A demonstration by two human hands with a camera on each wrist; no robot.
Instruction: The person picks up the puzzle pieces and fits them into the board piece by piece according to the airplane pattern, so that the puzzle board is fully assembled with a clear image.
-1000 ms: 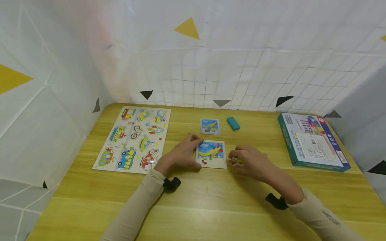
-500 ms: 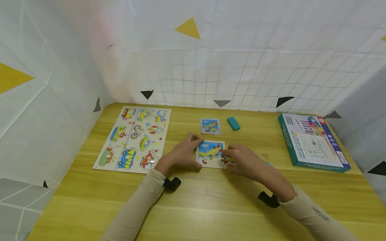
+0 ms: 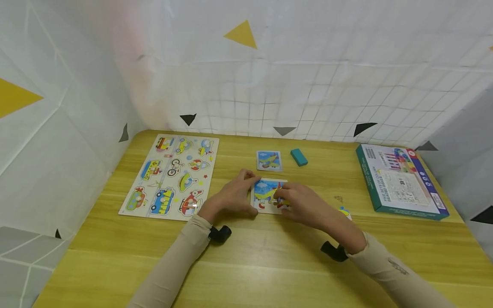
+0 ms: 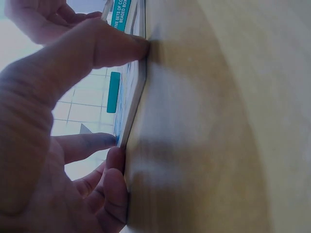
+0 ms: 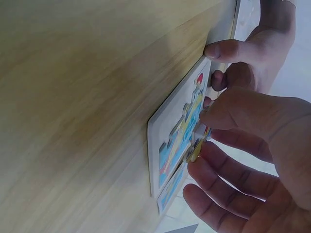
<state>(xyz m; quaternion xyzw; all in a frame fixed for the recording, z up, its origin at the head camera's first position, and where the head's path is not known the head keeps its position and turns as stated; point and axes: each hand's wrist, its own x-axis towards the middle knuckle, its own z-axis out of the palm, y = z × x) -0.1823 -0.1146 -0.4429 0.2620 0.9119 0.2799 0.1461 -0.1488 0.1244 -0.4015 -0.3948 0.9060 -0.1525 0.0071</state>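
Observation:
A small square jigsaw board with an airplane picture lies flat on the table, partly filled. My left hand grips its left edge; in the left wrist view the thumb is at one corner, the index finger at another, the other fingers bent beside the edge. Over the board's lower right, my right hand pinches a colourful jigsaw piece between thumb and fingers. In the right wrist view that piece is tilted above the open recess. Another blue and yellow piece lies partly behind the right forearm.
A picture card lies beyond the board, with a teal block beside it. To the left is a large vehicle peg puzzle. A flat teal-sided box lies at the right. White sheeting stands behind the table.
My right hand has moved left, bringing the jigsaw piece from the table beside the board to above its lower right part. The left hand has stayed on the board's edge.

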